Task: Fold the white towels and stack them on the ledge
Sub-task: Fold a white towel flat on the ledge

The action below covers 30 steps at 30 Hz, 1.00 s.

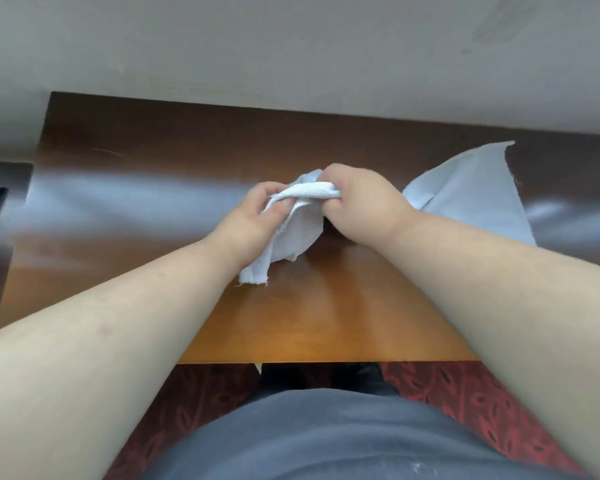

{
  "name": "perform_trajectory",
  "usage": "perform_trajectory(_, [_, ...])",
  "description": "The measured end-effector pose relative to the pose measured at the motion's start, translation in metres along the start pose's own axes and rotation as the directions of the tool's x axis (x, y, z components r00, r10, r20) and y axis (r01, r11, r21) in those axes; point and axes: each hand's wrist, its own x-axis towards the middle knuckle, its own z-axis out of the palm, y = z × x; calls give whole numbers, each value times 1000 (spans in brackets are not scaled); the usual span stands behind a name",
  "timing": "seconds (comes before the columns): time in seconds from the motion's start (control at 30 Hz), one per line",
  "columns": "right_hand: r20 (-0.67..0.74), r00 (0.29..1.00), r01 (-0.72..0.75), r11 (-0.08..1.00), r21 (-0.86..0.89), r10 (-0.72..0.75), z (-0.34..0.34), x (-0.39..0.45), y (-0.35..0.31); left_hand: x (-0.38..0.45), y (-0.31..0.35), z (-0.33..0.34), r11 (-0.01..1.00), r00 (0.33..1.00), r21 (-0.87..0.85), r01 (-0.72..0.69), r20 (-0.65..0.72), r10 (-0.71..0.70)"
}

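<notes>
2 hands meet over the brown wooden ledge (326, 323): the left hand (253, 216) and right hand (364, 199) each curl their fingers round a bunched white towel (300, 233), its lower corner touching the wood. 1 more towel (471, 195) lies right of it. Beyond, a pale wall (291, 46); below, red patterned carpet (465, 393).

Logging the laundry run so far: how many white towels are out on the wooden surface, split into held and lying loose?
Held white towel, gripped by left hand and right hand: 1
Loose white towel lying on the wooden surface: 1
Total: 2
</notes>
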Motion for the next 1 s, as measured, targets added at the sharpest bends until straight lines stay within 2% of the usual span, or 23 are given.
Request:
perform_trajectory(0.07, [-15, 1000, 27, 999, 35, -27, -16, 16, -16, 1, 0, -2, 970, 993, -214, 114, 39, -108])
perform_trajectory(0.13, [-50, 996, 75, 997, -25, -76, -27, 37, -26, 2, 0, -7, 871, 975, -442, 215, 49, -216])
perform_trajectory(0.2, [-118, 987, 94, 983, -159, -114, -31, 60, -31, 3, 2, -17, 669, 938, -659, 345, 206, -280])
perform_trajectory(0.27, [-193, 978, 35, 973, -230, -80, -28, 75, -31, 2, 6, -31, 459, 918, -795, 396, 347, -191])
perform_trajectory(0.33, [-209, 977, -83, 986, -142, 52, -17, 83, -28, 5, 8, -48, 291, 939, -893, 343, 334, -82])
perform_trajectory(0.43, [-162, 946, -241, 944, 226, 281, 9, 85, -25, 17, 5, -71, 78, 988, -985, 155, 153, -39])
perform_trajectory(0.5, [-150, 939, -238, 901, 364, 309, 25, 82, -25, 25, -2, -77, -68, 996, -995, 75, 78, -45])
perform_trajectory(0.53, [-126, 957, -204, 915, 349, 261, 34, 79, -25, 28, -5, -77, -51, 995, -998, 47, 51, -82])
perform_trajectory(0.57, [-74, 978, -165, 937, 308, 197, 40, 76, -26, 29, -8, -75, 60, 990, -998, 37, 28, -139])
perform_trajectory(0.6, [0, 990, -134, 957, 255, 139, 47, 74, -28, 30, -12, -70, 253, 980, -966, 56, 5, -198])
perform_trajectory(0.63, [77, 992, -112, 974, 198, 99, 52, 72, -29, 26, -13, -63, 489, 972, -867, 96, -24, -235])
perform_trajectory(0.67, [132, 989, -90, 986, 143, 71, 57, 71, -31, 23, -16, -54, 712, 965, -688, 144, -61, -255])
perform_trajectory(0.7, [150, 987, -66, 994, 84, 53, 61, 73, -33, 19, -19, -45, 867, 961, -463, 184, -101, -258])
perform_trajectory(0.73, [140, 989, -45, 999, 22, 42, 64, 75, -35, 17, -23, -37, 943, 957, -247, 222, -131, -259])
perform_trajectory(0.8, [113, 992, -40, 993, -107, 52, 67, 82, -39, 15, -32, -22, 945, 944, 94, 314, -140, -300])
perform_trajectory(0.87, [134, 986, -71, 977, -203, 100, 68, 91, -41, 14, -35, -11, 834, 938, 429, 347, -181, -297])
perform_trajectory(0.9, [158, 978, -97, 970, -221, 134, 69, 95, -41, 14, -34, -6, 780, 945, 534, 326, -192, -264])
perform_trajectory(0.93, [180, 970, -122, 967, -226, 164, 70, 100, -40, 14, -33, -3, 766, 955, 571, 296, -195, -224])
perform_trajectory(1.0, [206, 959, -148, 962, -229, 197, 70, 110, -39, 12, -32, 1, 865, 968, 446, 229, -200, -153])
